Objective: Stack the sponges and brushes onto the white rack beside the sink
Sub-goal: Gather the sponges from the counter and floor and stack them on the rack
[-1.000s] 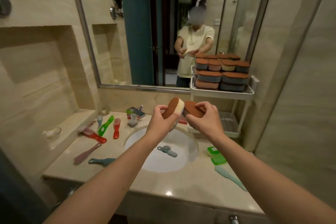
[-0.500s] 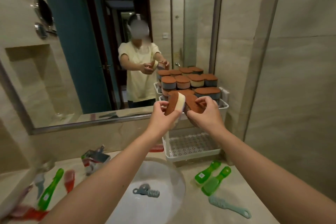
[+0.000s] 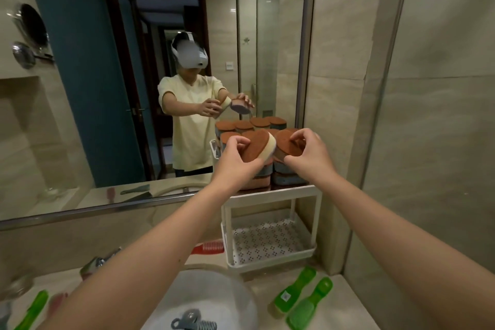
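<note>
While left hand (image 3: 235,161) grips one sponge (image 3: 257,147), right hand (image 3: 310,154) a second sponge (image 3: 286,143), fingers (image 3: 296,138) curled, two green brushes (image 3: 293,291) (image 3: 310,305) below.

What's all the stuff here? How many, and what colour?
yellow-based sponge: one, brown top, in left hand
second sponge: one, brown top, in right hand
stacked sponges: many, brown tops, rack's top shelf
white rack: one, white, right of the sink
green brushes: two, green, counter before the rack
far-left green brush: one, green, counter's left edge
red brush: one, red, counter left of rack
grey brush: one, grey, in the sink
sink: one, white, bottom centre
mirror: one, back wall
left hand: one, grips yellow-based sponge
right hand: one, grips second sponge
</note>
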